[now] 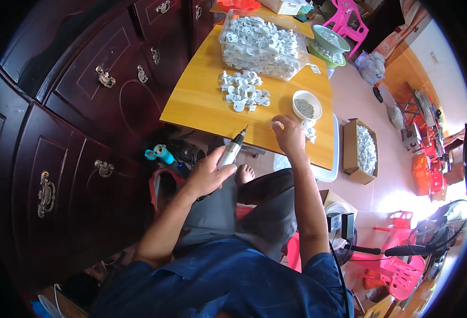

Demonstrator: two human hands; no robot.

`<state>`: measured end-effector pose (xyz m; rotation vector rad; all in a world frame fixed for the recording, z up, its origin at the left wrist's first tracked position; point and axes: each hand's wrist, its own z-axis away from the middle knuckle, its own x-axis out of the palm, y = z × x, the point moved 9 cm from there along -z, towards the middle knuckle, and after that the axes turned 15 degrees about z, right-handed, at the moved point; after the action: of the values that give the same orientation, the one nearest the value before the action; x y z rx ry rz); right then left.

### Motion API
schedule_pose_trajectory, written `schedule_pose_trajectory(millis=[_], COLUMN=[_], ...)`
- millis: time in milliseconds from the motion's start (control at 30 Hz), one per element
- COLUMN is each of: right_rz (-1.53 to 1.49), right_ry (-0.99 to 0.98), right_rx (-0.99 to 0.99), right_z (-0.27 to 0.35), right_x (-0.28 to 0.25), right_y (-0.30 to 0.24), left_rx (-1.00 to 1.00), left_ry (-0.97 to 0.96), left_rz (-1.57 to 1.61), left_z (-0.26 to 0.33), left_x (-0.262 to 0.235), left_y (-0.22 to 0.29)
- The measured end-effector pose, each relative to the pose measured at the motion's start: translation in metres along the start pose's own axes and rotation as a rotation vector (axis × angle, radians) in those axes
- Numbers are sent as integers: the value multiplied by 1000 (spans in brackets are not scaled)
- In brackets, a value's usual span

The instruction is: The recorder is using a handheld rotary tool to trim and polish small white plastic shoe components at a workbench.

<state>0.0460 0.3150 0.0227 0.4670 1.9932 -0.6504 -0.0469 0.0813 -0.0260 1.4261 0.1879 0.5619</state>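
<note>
My left hand (212, 170) is wrapped round an electric screwdriver (231, 152), its thin bit pointing up and away over the table's near edge. My right hand (290, 139) is above the table's near right part, fingers curled together. Something small and white, apparently a white plastic part (279, 125), shows at its fingertips. Just beyond this hand stands a white bowl (295, 104) of small grey metal screws (304, 108). A few white plastic pieces (310, 132) lie beside my right wrist. Left of the bowl spreads a loose pile of white plastic parts (244, 91).
On the yellow wooden table (191, 90), a clear bin (291, 66) brims with white parts. Dark drawers (85, 106) line the left. A cardboard box (352, 159) of white pieces stands on the floor at right, and green basins (345, 45) are beyond the table. Pink chairs (403, 275) are lower right.
</note>
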Motion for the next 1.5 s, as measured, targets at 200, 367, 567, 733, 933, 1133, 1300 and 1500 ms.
schedule_pose_trajectory(millis=[200, 367, 567, 733, 933, 1133, 1300, 1500], right_rz=[188, 232, 407, 363, 352, 93, -593, -1197], right_ry=[118, 76, -432, -373, -390, -120, -116, -453], right_rx=[132, 143, 193, 182, 231, 259, 353, 396], right_z=[-11, -54, -92, -94, -93, -87, -67, -14], right_x=[-41, -43, 7, 27, 27, -10, -14, 44], right_y=[46, 89, 99, 112, 117, 111, 55, -15], left_rx=[37, 32, -57, -60, -18, -69, -21, 300], left_ry=[-22, -54, -76, -81, -43, -84, -80, -47], left_rz=[-80, -116, -109, -113, -124, -83, -68, -74], left_z=[0, 0, 4, 4, 5, 5, 5, 5], left_x=[-1, 5, 6, 6, 4, 10, 6, 9], left_y=[0, 5, 12, 12, 12, 14, 14, 32])
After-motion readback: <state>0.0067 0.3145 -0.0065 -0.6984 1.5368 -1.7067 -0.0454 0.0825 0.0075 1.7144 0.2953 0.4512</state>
